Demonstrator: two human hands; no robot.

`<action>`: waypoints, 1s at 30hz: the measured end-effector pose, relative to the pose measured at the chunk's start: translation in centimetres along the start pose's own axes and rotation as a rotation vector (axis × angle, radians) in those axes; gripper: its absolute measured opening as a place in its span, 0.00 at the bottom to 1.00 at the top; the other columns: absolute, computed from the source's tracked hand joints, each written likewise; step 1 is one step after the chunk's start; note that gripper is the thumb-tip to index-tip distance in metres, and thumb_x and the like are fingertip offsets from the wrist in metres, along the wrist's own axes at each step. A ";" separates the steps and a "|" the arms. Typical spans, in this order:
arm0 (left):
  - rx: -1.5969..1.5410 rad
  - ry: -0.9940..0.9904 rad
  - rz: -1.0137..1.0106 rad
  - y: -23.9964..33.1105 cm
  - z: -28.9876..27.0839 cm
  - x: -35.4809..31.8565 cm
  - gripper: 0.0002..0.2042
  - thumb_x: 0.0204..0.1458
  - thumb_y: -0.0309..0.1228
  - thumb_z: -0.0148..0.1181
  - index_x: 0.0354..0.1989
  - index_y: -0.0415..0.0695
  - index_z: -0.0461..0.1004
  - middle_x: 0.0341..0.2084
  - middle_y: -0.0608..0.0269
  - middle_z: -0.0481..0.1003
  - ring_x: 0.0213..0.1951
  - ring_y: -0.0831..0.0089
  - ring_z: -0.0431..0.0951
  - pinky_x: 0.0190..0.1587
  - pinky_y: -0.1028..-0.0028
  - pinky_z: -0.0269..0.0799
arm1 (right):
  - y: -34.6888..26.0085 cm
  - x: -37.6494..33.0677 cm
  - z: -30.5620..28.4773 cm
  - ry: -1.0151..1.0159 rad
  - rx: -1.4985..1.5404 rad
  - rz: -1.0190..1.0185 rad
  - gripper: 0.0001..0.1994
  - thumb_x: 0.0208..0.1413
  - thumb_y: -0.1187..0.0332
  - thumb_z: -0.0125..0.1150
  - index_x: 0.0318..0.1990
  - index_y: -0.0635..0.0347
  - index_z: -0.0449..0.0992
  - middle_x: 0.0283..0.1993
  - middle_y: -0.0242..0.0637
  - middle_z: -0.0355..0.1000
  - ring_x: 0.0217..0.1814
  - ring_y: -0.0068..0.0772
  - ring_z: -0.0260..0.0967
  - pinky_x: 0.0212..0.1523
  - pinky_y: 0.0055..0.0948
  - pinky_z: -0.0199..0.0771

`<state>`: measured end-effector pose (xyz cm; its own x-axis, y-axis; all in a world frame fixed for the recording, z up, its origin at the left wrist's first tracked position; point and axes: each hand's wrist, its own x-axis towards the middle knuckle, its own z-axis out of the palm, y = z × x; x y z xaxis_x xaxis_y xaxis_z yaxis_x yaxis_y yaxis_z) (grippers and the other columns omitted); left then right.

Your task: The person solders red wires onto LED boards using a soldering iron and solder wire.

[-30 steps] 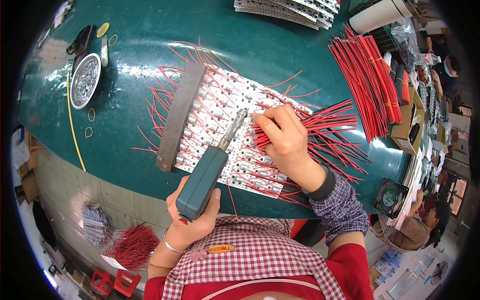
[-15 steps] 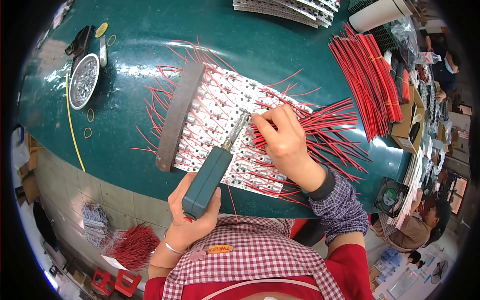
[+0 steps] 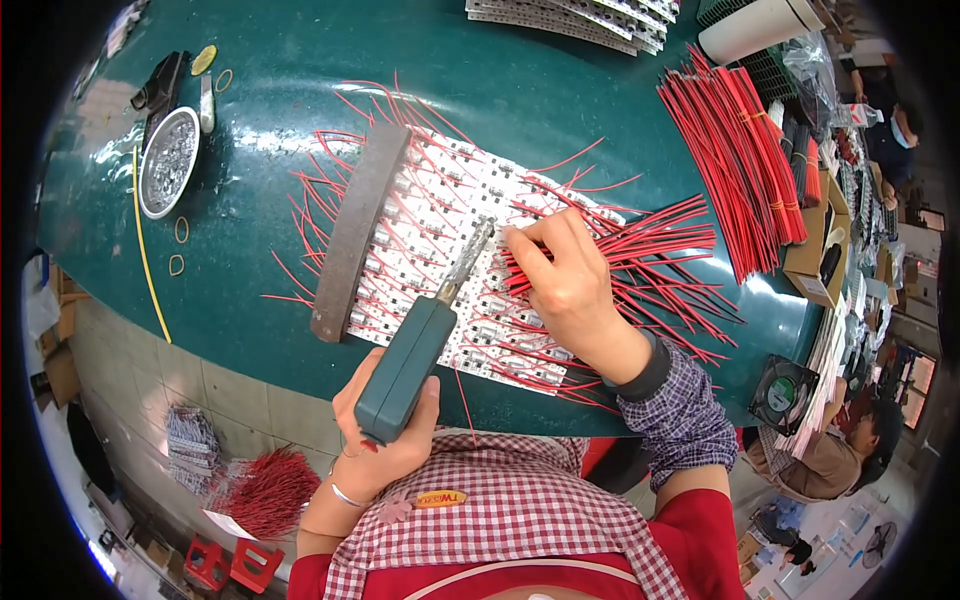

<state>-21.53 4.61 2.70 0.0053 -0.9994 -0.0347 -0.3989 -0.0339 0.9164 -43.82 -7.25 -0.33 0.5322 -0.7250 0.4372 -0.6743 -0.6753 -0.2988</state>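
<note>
My left hand [image 3: 385,425] is wrapped round the green handle of a soldering iron [image 3: 408,365]. The iron's silvery shank slants up across a white circuit board panel [image 3: 425,215], its tip just left of my right fingertips. My right hand [image 3: 570,275] is closed, thumb and finger pinched, on a bundle of red and black wires [image 3: 655,245] that fans out to the right beneath it. Red wires stand out along the panel's rows and edges. A dark metal bar [image 3: 360,235] lies across the panel's left part. The pinched wire ends are partly hidden by my fingers.
At the left stands a bowl [image 3: 168,162] of silvery bits, near rubber bands and a yellow strip [image 3: 148,245]. More red and black wires [image 3: 735,165] lie at the right, by a small fan [image 3: 785,392]. Panels [image 3: 580,20] are stacked at the back.
The soldering iron has moved slightly left and down, its tip drawing a little away from my right fingertips. My right hand has hardly moved.
</note>
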 end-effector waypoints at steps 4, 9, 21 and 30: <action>0.074 0.032 0.163 -1.3 -0.1 -0.7 0.10 0.45 0.16 0.65 0.38 0.33 0.78 0.31 0.55 0.76 0.24 0.67 0.77 0.30 0.74 0.73 | -0.1 0.2 -0.2 -0.009 0.015 0.005 0.16 0.41 0.79 0.61 0.42 0.70 0.77 0.35 0.40 0.66 0.39 0.40 0.66 0.34 0.34 0.72; 0.022 -0.012 0.061 0.3 -0.1 -0.1 0.10 0.45 0.15 0.64 0.37 0.31 0.77 0.33 0.53 0.77 0.26 0.68 0.78 0.30 0.74 0.74 | 0.1 0.1 -0.2 -0.003 0.036 -0.002 0.17 0.40 0.79 0.60 0.42 0.70 0.77 0.35 0.40 0.66 0.39 0.40 0.66 0.34 0.34 0.72; 0.021 -0.077 0.054 0.4 0.3 -0.8 0.15 0.41 0.16 0.64 0.41 0.33 0.73 0.33 0.52 0.75 0.32 0.59 0.79 0.37 0.70 0.75 | -0.1 0.2 0.3 0.060 0.039 -0.027 0.22 0.32 0.86 0.61 0.42 0.70 0.79 0.34 0.41 0.69 0.35 0.41 0.68 0.30 0.35 0.70; 0.018 -0.051 0.085 0.0 0.6 -0.9 0.13 0.42 0.15 0.64 0.38 0.33 0.73 0.30 0.54 0.74 0.29 0.60 0.78 0.34 0.71 0.74 | -0.3 0.5 0.1 0.045 -0.024 -0.058 0.18 0.37 0.81 0.62 0.41 0.72 0.78 0.34 0.41 0.69 0.34 0.41 0.67 0.30 0.34 0.71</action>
<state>-22.11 5.47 2.46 -0.0761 -0.9969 0.0220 -0.4120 0.0515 0.9097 -43.33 -7.39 -0.11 0.5479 -0.6773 0.4910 -0.6554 -0.7123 -0.2511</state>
